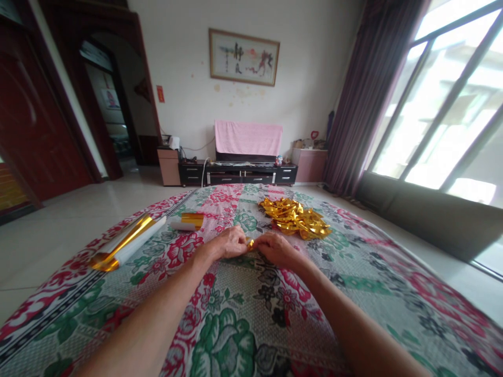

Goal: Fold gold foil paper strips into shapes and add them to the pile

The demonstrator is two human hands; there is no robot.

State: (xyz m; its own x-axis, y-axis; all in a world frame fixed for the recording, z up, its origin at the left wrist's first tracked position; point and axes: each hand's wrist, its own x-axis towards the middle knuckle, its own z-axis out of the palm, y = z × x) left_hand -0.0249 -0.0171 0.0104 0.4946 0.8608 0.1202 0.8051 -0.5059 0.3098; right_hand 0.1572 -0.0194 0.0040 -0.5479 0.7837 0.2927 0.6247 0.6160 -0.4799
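Between my two hands is a small piece of gold foil paper (pixel 250 243), mostly covered by my fingers. My left hand (pixel 231 241) is closed on its left side, and my right hand (pixel 272 246) pinches it from the right. Both hands are close together over the flowered tablecloth (pixel 223 340). Just beyond my right hand lies a pile of folded gold foil pieces (pixel 296 219). Left of my left hand is a small stack of gold and white paper (pixel 187 221). Farther left rests a loosely rolled gold and white foil sheet (pixel 129 242).
The cloth covers a large rounded surface in front of me. Beyond it stands a low black cabinet (pixel 241 174) with a pink cloth (pixel 248 137) draped above. A dark sofa-like shape (pixel 432 222) sits under the window at right.
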